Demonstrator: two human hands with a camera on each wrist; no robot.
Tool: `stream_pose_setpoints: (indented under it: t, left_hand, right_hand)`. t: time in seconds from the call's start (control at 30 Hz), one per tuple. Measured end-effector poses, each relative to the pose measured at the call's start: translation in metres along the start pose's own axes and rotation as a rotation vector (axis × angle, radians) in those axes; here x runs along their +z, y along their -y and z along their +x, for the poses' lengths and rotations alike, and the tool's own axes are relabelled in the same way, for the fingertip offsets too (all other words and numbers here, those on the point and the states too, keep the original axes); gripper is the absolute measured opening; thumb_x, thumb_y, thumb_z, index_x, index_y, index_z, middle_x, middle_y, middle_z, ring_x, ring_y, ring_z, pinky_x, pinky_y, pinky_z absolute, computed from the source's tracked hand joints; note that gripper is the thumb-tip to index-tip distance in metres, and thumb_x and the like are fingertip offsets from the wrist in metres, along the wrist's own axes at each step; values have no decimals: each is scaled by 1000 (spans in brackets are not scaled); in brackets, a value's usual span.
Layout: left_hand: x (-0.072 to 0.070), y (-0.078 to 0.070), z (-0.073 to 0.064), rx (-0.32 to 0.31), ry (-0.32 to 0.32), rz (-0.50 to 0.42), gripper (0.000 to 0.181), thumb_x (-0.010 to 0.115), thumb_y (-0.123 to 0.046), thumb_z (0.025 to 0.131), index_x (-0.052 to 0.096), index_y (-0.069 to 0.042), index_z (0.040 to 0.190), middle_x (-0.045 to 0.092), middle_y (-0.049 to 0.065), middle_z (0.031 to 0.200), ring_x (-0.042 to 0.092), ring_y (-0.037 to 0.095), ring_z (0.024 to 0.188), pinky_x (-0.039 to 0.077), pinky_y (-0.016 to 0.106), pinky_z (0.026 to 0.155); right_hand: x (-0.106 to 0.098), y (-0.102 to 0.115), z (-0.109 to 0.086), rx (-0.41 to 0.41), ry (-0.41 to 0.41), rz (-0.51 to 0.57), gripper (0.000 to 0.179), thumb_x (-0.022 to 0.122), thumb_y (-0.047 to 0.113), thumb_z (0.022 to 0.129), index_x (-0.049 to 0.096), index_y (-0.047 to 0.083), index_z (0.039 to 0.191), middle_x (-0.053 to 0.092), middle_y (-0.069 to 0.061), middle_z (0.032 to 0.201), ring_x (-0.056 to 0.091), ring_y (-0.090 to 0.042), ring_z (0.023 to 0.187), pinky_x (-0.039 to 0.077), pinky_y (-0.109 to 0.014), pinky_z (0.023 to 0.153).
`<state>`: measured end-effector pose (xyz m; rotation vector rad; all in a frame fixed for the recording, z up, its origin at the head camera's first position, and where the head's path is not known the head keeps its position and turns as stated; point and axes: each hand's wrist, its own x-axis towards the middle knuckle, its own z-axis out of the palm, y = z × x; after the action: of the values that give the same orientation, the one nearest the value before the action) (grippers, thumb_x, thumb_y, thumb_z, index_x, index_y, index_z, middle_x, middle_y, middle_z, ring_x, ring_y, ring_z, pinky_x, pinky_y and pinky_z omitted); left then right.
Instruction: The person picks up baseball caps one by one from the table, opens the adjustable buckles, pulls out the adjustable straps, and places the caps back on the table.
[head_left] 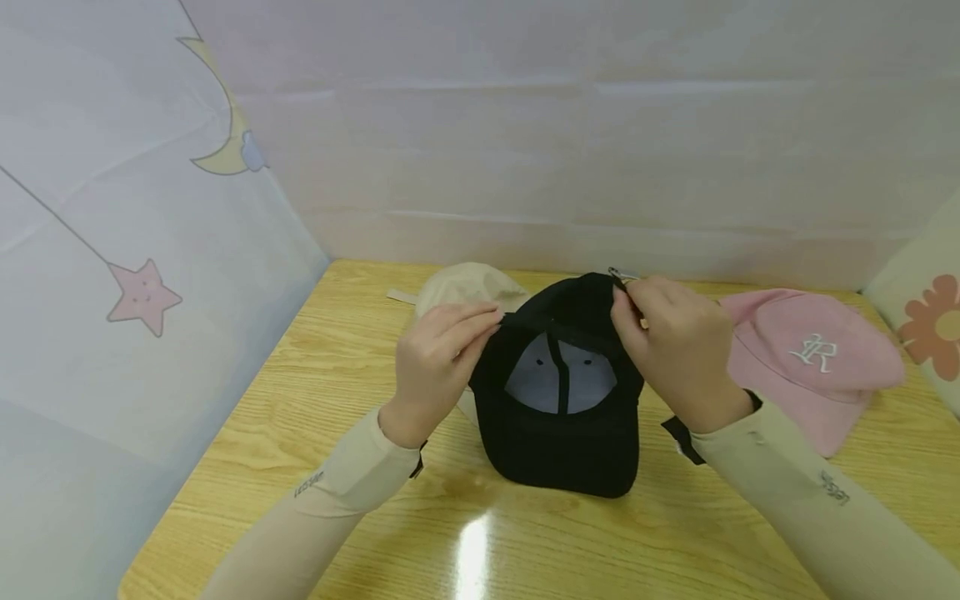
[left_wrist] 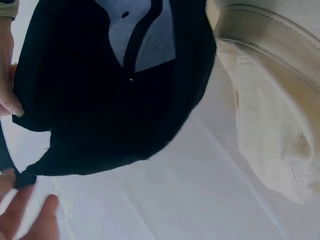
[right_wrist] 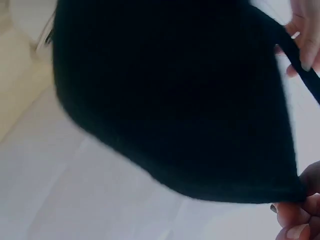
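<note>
A black baseball cap (head_left: 558, 454) is held up over the table, its brim down and its grey-lined inside facing me. My left hand (head_left: 442, 362) pinches the black strap at the cap's back opening; the left wrist view shows its fingers (left_wrist: 42, 220) at the strap's end. On the other side, my right hand (head_left: 678, 350) pinches the cap's back edge, beside a small metal buckle (head_left: 617, 273). The right wrist view has that hand's fingertips (right_wrist: 292, 220) at the lower corner of the cloth. A gap shows between strap and cap edge.
Behind the black cap and to its left lies a beige cap (head_left: 468, 283), partly hidden. A pink cap (head_left: 825, 350) with a white letter emblem rests at the right, past my right wrist. The wood-grain table (head_left: 300, 392) meets a pale cloth backdrop (head_left: 480, 150) at the back.
</note>
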<state>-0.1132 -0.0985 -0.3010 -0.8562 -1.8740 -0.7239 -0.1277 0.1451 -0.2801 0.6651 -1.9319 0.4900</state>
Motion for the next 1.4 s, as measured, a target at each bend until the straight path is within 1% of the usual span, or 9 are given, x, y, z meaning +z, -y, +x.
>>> stream_pose_setpoints:
  t: [0.17,0.27,0.4,0.53,0.8,1.03,1.17,1.37,1.4]
  left_hand:
    - [0,2,0,168,51,-47,12,75,0,82,76,0,94,73,12,97,68,27,90,54,30,83]
    - [3,2,-2,239,97,-49,14,76,0,81,76,-1,95,73,12,99,67,27,92,52,29,87]
    - [6,1,-6,263,144,-28,19,78,0,79,76,-2,97,72,12,103,65,28,97,50,29,91]
    - [8,1,-11,210,181,-21,25,76,4,77,73,0,102,70,13,109,63,29,102,49,30,93]
    - [7,3,-29,-25,256,-44,37,78,1,79,65,7,113,64,20,117,58,33,110,45,34,99]
    - [4,5,-47,-285,364,-23,41,75,0,83,61,10,120,60,20,125,56,35,114,43,41,100]
    - [2,5,-54,-476,436,-67,42,70,-4,88,58,8,126,58,21,130,54,37,118,43,46,100]
    - [5,5,-62,-810,494,-196,39,61,-9,96,54,4,132,58,20,130,63,32,105,53,44,82]
    - [6,5,-64,-865,496,-224,40,60,-10,97,53,4,133,57,20,131,63,33,106,53,44,83]
  right_hand:
    - [-4,0,1,40,3,47,14,60,3,87,59,-2,74,58,-15,66,51,-28,50,36,-40,44]
    - [-4,1,1,43,-5,54,14,60,3,88,60,-3,75,58,-16,67,51,-28,51,36,-40,45]
    - [-3,2,2,42,-12,61,14,60,4,88,59,-2,75,58,-15,67,51,-28,51,35,-39,46]
    - [-3,2,2,44,-17,65,15,59,4,88,59,-2,74,59,-15,67,51,-28,51,34,-39,46]
    - [-3,2,1,44,-20,72,15,60,4,88,60,-2,74,60,-15,68,52,-28,52,35,-40,45]
    - [-5,3,1,45,-29,78,16,59,5,89,61,-2,74,59,-14,67,52,-29,52,34,-40,46]
    - [-6,4,0,39,-33,88,16,58,6,89,61,-1,75,59,-14,68,52,-29,52,35,-41,46]
    - [-8,5,-1,37,-30,106,16,58,7,90,61,-2,78,60,-15,70,53,-30,54,38,-44,47]
    - [-9,5,-1,37,-29,108,16,58,8,90,62,-2,79,61,-15,70,54,-30,55,38,-44,48]
